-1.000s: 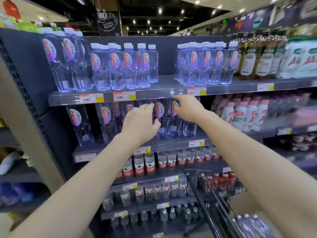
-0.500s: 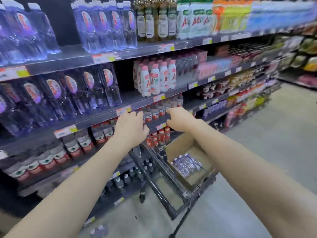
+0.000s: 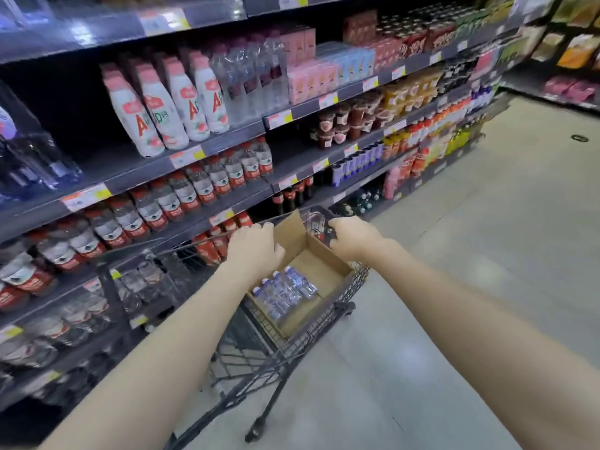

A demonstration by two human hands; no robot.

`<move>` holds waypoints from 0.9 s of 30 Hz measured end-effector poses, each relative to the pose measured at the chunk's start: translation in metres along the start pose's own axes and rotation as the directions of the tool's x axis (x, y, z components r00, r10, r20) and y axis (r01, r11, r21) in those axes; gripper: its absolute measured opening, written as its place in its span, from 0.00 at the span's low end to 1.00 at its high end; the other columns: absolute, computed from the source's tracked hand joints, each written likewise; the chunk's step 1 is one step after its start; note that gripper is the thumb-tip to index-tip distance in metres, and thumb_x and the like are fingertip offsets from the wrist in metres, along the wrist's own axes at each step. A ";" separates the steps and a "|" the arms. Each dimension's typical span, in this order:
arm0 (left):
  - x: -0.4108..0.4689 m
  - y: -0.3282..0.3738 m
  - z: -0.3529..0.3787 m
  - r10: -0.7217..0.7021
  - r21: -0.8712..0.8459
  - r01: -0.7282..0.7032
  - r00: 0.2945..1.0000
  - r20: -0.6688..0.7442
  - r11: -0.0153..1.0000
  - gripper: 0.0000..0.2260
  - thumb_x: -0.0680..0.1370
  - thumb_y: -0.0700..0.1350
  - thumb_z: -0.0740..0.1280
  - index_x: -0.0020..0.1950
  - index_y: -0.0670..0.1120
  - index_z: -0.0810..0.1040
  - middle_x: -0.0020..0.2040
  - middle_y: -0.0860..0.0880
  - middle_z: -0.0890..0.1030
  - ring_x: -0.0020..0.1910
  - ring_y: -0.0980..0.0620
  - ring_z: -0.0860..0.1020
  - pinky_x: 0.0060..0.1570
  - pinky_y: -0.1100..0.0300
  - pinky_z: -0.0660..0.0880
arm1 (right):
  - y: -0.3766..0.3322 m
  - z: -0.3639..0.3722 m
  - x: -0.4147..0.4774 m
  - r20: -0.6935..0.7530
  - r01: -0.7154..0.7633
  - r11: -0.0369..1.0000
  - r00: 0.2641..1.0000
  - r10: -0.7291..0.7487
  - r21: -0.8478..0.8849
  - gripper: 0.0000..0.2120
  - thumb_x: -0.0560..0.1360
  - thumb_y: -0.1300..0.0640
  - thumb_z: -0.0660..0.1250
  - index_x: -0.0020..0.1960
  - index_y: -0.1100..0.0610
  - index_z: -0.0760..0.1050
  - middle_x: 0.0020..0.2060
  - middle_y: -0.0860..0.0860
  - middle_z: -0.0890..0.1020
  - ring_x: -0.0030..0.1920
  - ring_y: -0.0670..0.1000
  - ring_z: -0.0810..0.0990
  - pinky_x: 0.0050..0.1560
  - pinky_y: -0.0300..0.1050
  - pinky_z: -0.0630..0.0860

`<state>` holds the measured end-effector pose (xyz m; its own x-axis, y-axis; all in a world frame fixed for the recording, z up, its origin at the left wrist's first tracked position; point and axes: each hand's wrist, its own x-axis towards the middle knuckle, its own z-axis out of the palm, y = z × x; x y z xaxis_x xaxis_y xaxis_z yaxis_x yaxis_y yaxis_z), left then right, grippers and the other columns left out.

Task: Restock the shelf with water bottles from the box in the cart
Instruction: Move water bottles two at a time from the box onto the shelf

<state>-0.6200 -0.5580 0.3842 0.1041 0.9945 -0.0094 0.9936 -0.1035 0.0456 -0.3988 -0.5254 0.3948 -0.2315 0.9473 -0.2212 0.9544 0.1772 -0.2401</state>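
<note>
Step in hand: fetching stock from the cart. Nothing is being shelved at this moment.

The left hand (image 3: 255,251) hangs over the left edge of the cardboard box (image 3: 324,271), its back to the camera and its fingers bent downward. No object shows in it, and it is judged empty.

The right hand (image 3: 355,238) is at the far right edge of the box, where the box meets the rim of the wire cart (image 3: 266,362). Its fingers curl over that edge. Whether they grip the box wall, grip the cart rim or merely rest there cannot be told.

The water bottles (image 3: 285,290) lie on their sides on the box floor, bunched against the left wall. The rest of the floor is bare cardboard. Neither hand touches them.

The cart stands just beside the shelving. The blue-tinted bottles (image 3: 32,160) that match the stock stand at the far left edge of the view, on the shelf (image 3: 136,170), which also carries white drink bottles (image 3: 168,105) further along. Red-labelled bottles (image 3: 181,196) fill the tier below.

Judgement: the next move calls for lowering a hand into the box, closing it round one or more bottles near the left wall, and lifting them clear of the flaps. The bottles then have to be carried left to the blue-tinted row. They lie loose on their sides and may roll when one is pulled out.
</note>
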 end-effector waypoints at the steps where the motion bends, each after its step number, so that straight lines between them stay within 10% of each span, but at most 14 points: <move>1: 0.007 0.007 0.010 -0.006 0.003 0.006 1.000 0.029 1.000 0.17 0.81 0.53 0.62 0.62 0.44 0.75 0.56 0.42 0.82 0.54 0.39 0.81 0.46 0.51 0.75 | 0.011 0.001 0.007 0.014 -0.008 1.000 1.000 0.008 0.005 0.20 0.78 0.57 0.61 0.68 0.58 0.75 0.59 0.56 0.81 0.57 0.59 0.81 0.49 0.49 0.79; 15: 0.125 -0.026 0.145 -0.293 0.005 0.307 0.903 0.316 0.952 0.21 0.82 0.55 0.62 0.69 0.43 0.71 0.61 0.39 0.79 0.58 0.38 0.79 0.51 0.49 0.75 | 0.048 0.079 0.193 0.284 0.160 0.987 0.946 -0.155 0.007 0.18 0.79 0.60 0.60 0.68 0.59 0.73 0.61 0.57 0.80 0.60 0.60 0.80 0.55 0.53 0.79; 27: 0.174 -0.035 0.256 -0.490 -0.036 0.652 0.603 0.630 0.757 0.27 0.79 0.63 0.63 0.72 0.47 0.71 0.67 0.41 0.75 0.66 0.37 0.75 0.65 0.45 0.72 | 0.047 0.174 0.314 0.566 0.161 0.987 0.815 -0.124 -0.015 0.14 0.79 0.55 0.64 0.61 0.60 0.78 0.55 0.58 0.83 0.52 0.59 0.82 0.53 0.48 0.79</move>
<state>-0.6257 -0.3847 0.1256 -0.3957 0.6415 -0.6572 0.8186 0.5707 0.0642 -0.4596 -0.2664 0.1499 -0.4138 0.5995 -0.6851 0.9075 0.3311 -0.2583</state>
